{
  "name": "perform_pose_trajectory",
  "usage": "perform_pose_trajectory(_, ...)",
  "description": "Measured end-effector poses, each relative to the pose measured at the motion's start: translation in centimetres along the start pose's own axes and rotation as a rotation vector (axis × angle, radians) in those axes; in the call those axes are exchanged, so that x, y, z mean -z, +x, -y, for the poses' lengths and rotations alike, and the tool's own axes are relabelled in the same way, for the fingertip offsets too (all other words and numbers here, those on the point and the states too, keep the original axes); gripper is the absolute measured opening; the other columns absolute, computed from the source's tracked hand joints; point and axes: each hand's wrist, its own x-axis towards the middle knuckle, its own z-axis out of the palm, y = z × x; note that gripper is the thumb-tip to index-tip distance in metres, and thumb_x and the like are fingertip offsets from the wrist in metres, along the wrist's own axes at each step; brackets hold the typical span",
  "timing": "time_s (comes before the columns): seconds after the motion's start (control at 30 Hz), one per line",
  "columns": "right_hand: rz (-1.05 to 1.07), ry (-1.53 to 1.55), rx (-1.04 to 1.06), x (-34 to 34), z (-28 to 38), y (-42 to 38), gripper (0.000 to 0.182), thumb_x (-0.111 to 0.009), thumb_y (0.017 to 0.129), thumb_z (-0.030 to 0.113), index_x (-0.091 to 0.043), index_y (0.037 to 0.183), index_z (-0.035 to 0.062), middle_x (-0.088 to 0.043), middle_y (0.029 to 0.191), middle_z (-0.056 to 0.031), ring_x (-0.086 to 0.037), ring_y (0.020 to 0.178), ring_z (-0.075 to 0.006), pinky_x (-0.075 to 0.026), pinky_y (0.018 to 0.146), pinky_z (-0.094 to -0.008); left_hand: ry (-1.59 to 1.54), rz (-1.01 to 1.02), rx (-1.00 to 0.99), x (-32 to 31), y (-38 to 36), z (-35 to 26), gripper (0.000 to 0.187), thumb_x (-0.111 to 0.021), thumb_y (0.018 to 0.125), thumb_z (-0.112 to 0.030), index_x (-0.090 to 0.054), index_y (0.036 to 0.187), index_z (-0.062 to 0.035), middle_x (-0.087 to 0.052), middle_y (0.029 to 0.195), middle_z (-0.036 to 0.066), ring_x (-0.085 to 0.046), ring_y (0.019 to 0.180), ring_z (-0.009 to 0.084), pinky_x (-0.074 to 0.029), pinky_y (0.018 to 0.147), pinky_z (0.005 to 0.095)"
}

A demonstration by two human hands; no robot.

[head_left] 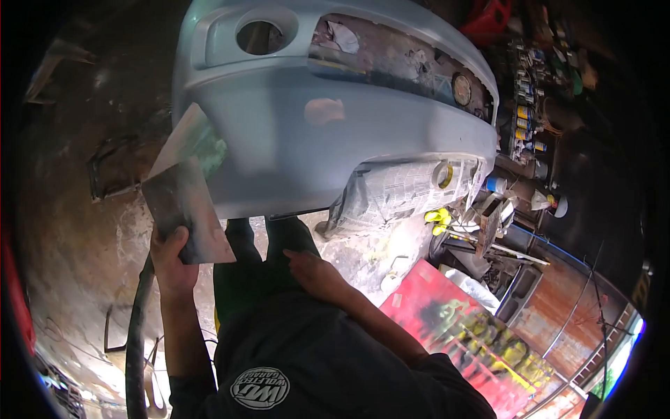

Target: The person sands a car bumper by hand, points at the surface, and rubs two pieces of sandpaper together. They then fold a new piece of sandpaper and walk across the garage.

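My left hand (174, 264) is closed on a flat rectangular sheet (188, 213), dark grey with a paler lower edge, its thumb lying across the front. Behind it a second, lighter sheet (183, 143) with a green smear sticks up; it overlaps the left end of a grey car bumper (272, 150). My right hand (314, 274) hangs in front of my thigh, a finger stretched out and nothing visible in it. The bumper stands before me, with a round lamp hole and a wide grille opening. Newspaper (398, 188) covers part of its lower edge.
A roll of tape (443, 174) shows against the newspaper. To the right are yellow gloves (437, 220), a cluttered cart (492, 223) and a red, paint-splattered panel (447, 314). A dark hose (137, 335) runs beside my left arm. Cans (523, 122) line the far right.
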Motion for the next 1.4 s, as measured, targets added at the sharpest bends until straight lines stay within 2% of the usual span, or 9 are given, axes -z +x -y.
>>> perform_pose_trajectory(0.27, -0.187, 1.549, 0.136, 4.8, 5.1, 2.2, 0.087, -0.05, 0.092, 0.067, -0.03, 0.151, 0.0061, -0.04, 0.15, -0.0132, -0.041, 0.136, -0.0313, -0.034, 0.111, -0.0462, 0.132, 0.263, 0.423, -3.1, -2.9, 2.6, 0.051, -0.068, 0.08, 0.0, -0.052, 0.128, 0.0044, -0.065, 0.113, 0.01, -0.064, 0.101, 0.0191, -0.052, 0.092, 0.0347)
perform_pose_trajectory(0.53, -0.379, 1.74, -0.067, 9.1, 4.8, -1.7, 0.057, -0.055, 0.096, 0.033, -0.043, 0.141, 0.0018, -0.053, 0.138, -0.0154, -0.051, 0.128, -0.0293, -0.038, 0.11, -0.0468, 0.349, 0.589, 0.707, -10.3, -4.7, 5.9, 0.039, -0.069, 0.086, -0.004, -0.058, 0.123, 0.0014, -0.066, 0.112, 0.004, -0.061, 0.099, 0.0116, -0.049, 0.09, 0.0286)
perform_pose_trajectory(0.63, -0.785, 1.738, -0.056, 10.4, 3.8, -3.2, 0.047, -0.057, 0.094, 0.023, -0.048, 0.135, 0.0014, -0.057, 0.13, -0.0145, -0.055, 0.122, -0.0274, -0.04, 0.108, -0.0435, 0.425, 0.433, 0.651, -12.6, -4.6, 6.1, 0.035, -0.067, 0.088, -0.006, -0.059, 0.121, 0.0014, -0.066, 0.109, 0.003, -0.061, 0.099, 0.0111, -0.049, 0.09, 0.0285)
perform_pose_trajectory(0.7, -0.921, 1.46, 0.144, 12.0, 3.8, -4.7, 0.043, -0.057, 0.092, 0.014, -0.05, 0.132, 0.0008, -0.059, 0.125, -0.0133, -0.055, 0.12, -0.0266, -0.04, 0.107, -0.0404, 0.143, 0.312, 0.552, -14.1, -3.4, 6.5, 0.033, -0.061, 0.094, -0.016, -0.057, 0.124, -0.0015, -0.065, 0.11, 0.004, -0.064, 0.1, 0.0155, -0.051, 0.09, 0.0319)
perform_pose_trajectory(0.77, -0.916, 0.702, -0.05, 13.1, 5.5, -7.2, 0.042, -0.05, 0.092, -0.001, -0.048, 0.134, -0.0045, -0.059, 0.126, -0.0135, -0.053, 0.123, -0.0274, -0.04, 0.105, -0.0387, 0.066, 0.222, 0.388, -16.0, -2.6, 7.1, 0.035, -0.059, 0.095, -0.017, -0.053, 0.126, -0.0028, -0.064, 0.113, 0.006, -0.065, 0.102, 0.0194, -0.053, 0.089, 0.034)
perform_pose_trajectory(0.83, -0.867, 0.13, 0.295, 12.5, 6.6, -7.9, 0.048, -0.049, 0.09, -0.007, -0.044, 0.138, -0.0032, -0.057, 0.128, -0.0169, -0.052, 0.126, -0.0316, -0.039, 0.107, -0.0392, 0.024, 0.22, 0.424, -18.6, -3.0, 6.6, 0.034, -0.059, 0.095, -0.015, -0.052, 0.126, -0.0024, -0.063, 0.113, 0.007, -0.065, 0.102, 0.0202, -0.055, 0.088, 0.0347)
perform_pose_trajectory(0.97, -0.765, -0.05, 0.372, 11.0, 7.5, -8.0, 0.073, -0.059, 0.071, -0.019, -0.055, 0.135, 0.0144, -0.047, 0.133, -0.0203, -0.048, 0.128, -0.0417, -0.045, 0.103, -0.0467, 0.064, 0.259, 0.368, -20.1, -3.7, 7.6, 0.037, -0.059, 0.094, -0.014, -0.05, 0.128, -0.0031, -0.063, 0.116, 0.011, -0.065, 0.107, 0.0247, -0.058, 0.085, 0.0415)
perform_pose_trajectory(1.17, -0.652, -0.401, 0.066, 12.1, 2.1, -10.3, 0.058, -0.059, 0.076, -0.007, -0.063, 0.127, 0.0225, -0.053, 0.129, -0.0127, -0.05, 0.124, -0.038, -0.037, 0.11, -0.052, 0.376, 0.236, 0.08, -20.3, -4.7, 5.8, 0.029, -0.059, 0.095, -0.009, -0.053, 0.121, 0.0026, -0.063, 0.109, 0.01, -0.063, 0.098, 0.0176, -0.052, 0.084, 0.0317)
perform_pose_trajectory(1.4, -0.765, -0.61, 0.13, 15.0, 7.5, -9.8, 0.051, -0.067, 0.076, 0.002, -0.067, 0.12, 0.026, -0.055, 0.127, -0.0078, -0.051, 0.124, -0.0324, -0.036, 0.107, -0.0589, 0.704, 0.335, -0.221, -21.7, -5.4, 5.6, 0.032, -0.061, 0.096, -0.013, -0.053, 0.12, 0.0064, -0.064, 0.108, 0.014, -0.061, 0.097, 0.0187, -0.049, 0.086, 0.0318)
